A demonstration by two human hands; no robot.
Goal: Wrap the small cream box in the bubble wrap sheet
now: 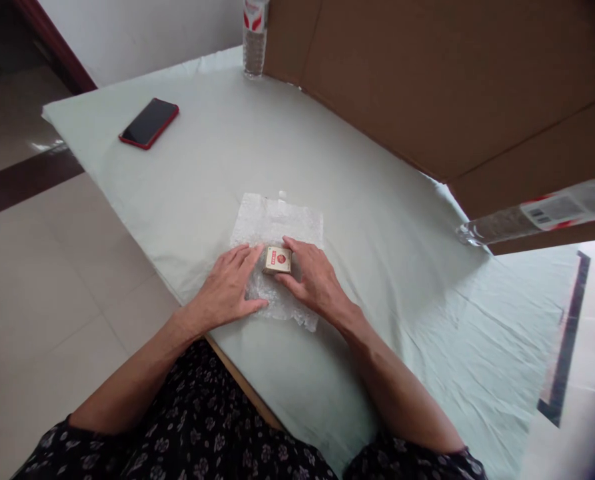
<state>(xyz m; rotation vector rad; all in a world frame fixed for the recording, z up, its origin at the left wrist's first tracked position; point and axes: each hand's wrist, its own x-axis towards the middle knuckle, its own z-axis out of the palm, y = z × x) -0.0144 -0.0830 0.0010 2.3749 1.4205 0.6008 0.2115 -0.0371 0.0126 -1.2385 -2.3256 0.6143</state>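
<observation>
A small cream-coloured box (278,259) with red print on its top rests on a sheet of bubble wrap (277,220). From the right, my right hand (314,277) grips the box, thumb at its near side and fingers at its far side. My left hand (230,283) lies on the left part of the bubble wrap, fingers stretched and thumb apart, its fingertips close to the box's left side. Whether those fingertips touch the box I cannot tell. Part of the wrap is hidden under both hands.
A phone (150,123) with a red edge lies at the table's far left. One water bottle (254,40) stands at the back, another water bottle (537,217) is at the right. Behind them rises a large cardboard panel (427,80). A pale green cloth (372,193) covers the table.
</observation>
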